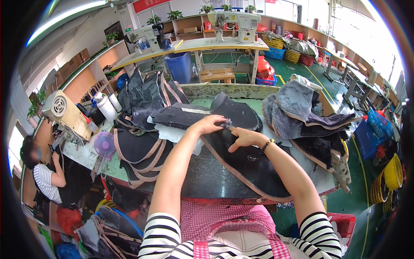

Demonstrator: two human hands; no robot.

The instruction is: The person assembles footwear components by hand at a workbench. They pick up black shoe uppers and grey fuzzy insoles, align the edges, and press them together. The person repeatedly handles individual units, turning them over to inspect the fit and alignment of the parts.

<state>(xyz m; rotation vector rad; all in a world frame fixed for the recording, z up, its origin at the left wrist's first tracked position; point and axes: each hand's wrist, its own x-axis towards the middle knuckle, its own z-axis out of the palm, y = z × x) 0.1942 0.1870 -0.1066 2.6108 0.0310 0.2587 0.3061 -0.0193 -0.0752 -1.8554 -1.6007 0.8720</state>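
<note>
A black fur-lined piece [252,166] with a tan serrated edge lies across the dark table in front of me. My left hand [210,124] is at its far end, with fingers drawn together on the edge by a small grey tuft of fur [228,122]. My right hand [246,139] lies on the same piece, thumb spread from the stretched index finger, which reaches close to the left fingertips. The undersides of both hands are hidden. Just beyond lie more dark pieces [181,115], with white sheet material [170,131] partly under them.
Stacked black pieces [137,149] lie on the left, and grey fur pieces [295,101] pile up on the right. A purple fan [104,144] and a white bottle [105,106] stand at left. A co-worker [45,172] sits beyond. Sewing machines [237,26] stand on the far table.
</note>
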